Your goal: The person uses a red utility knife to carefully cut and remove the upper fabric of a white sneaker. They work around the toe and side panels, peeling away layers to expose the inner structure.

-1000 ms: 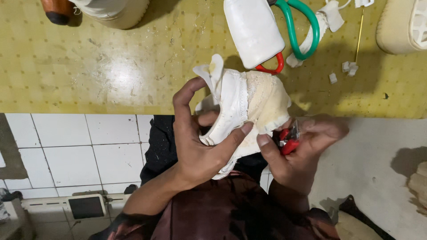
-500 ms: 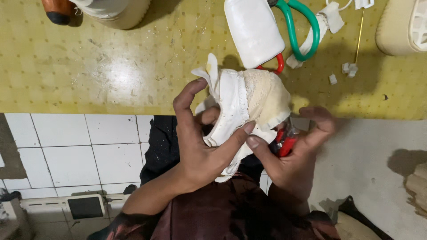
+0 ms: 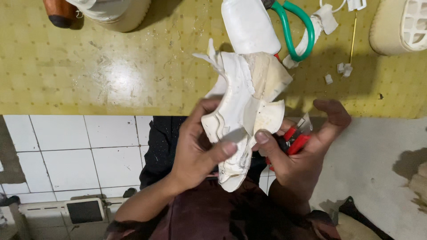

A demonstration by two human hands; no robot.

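We see the left hand (image 3: 195, 151) wrapped around a white shoe piece (image 3: 242, 111), thumb pressed on its front face, fingers curled behind it. The right hand (image 3: 302, 151) is half closed: thumb tip pushes on the lower edge of the shoe piece, while the palm and lower fingers clamp a red-handled cutter (image 3: 293, 141); index finger arches loose above it. The cutter's metal tip shows just beside the shoe piece; we cannot tell if it touches.

The shoe piece sits mid-frame, held up in the air over the bench's near edge, sole ridges facing the left hand, a yellowish torn lining flap sticking out top right.

Behind it we note the yellow bench (image 3: 111, 75), scuffed and stained. On it, a white plastic bottle (image 3: 249, 24) lies right behind the shoe piece, green-handled scissors (image 3: 296, 26) just beside the bottle, a white scrap strip (image 3: 318, 26) through the scissor loop. Small white offcuts (image 3: 343, 69) lie near a thin yellow stick (image 3: 352, 33). A cream shoe (image 3: 400, 24) is at the top right, another pale shoe (image 3: 111, 11) at the top left.

Below the bench: white floor tiles (image 3: 89, 151), and dark clothing on the person's lap.
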